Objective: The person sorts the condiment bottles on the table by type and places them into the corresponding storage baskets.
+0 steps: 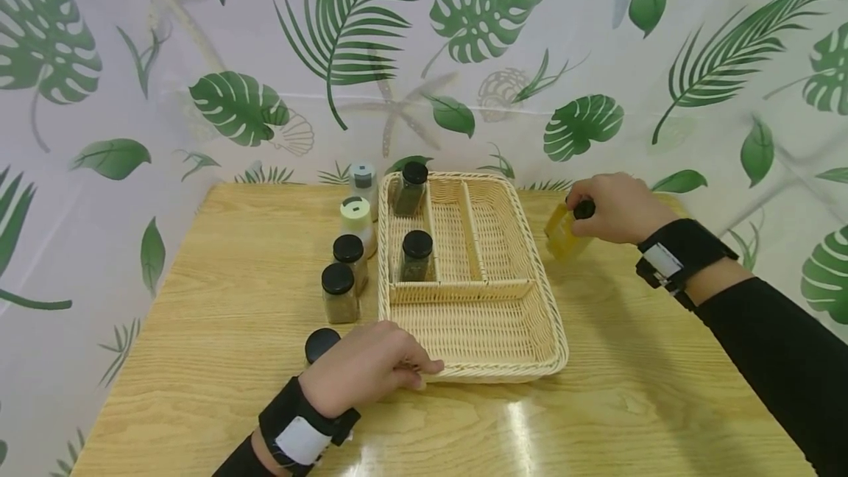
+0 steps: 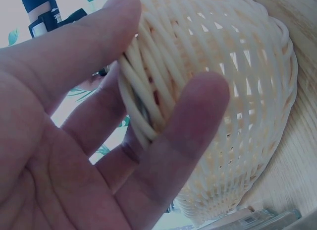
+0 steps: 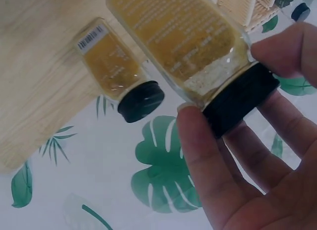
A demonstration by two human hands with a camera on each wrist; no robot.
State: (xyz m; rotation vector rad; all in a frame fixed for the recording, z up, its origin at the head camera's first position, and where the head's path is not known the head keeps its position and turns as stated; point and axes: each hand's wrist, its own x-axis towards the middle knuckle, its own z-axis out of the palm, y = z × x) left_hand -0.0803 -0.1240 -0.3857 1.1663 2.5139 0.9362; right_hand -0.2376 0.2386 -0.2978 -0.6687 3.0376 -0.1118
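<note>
My left hand (image 1: 374, 363) pinches the front rim of a pale woven basket (image 1: 457, 370), near its left corner. In the left wrist view the thumb and fingers lie on either side of the woven rim (image 2: 141, 98). At the basket's right, my right hand (image 1: 612, 208) grips a glass spice jar (image 3: 183, 46) by its black lid. Yellow-brown contents and printed lettering show through its glass. A second yellow-brown jar (image 3: 111, 64) with a black lid stands beside it in the right wrist view. Inside the basket's left compartment are two dark-lidded jars, one behind (image 1: 411, 190) and one in front (image 1: 416, 260).
Left of the basket stand a white-topped shaker (image 1: 362, 186), a pale yellow-topped one (image 1: 358, 223) and black-lidded jars (image 1: 340, 297). Another black lid (image 1: 322, 343) shows partly behind my left hand. A leaf-patterned cloth (image 1: 397, 57) hangs behind the wooden table (image 1: 232, 278).
</note>
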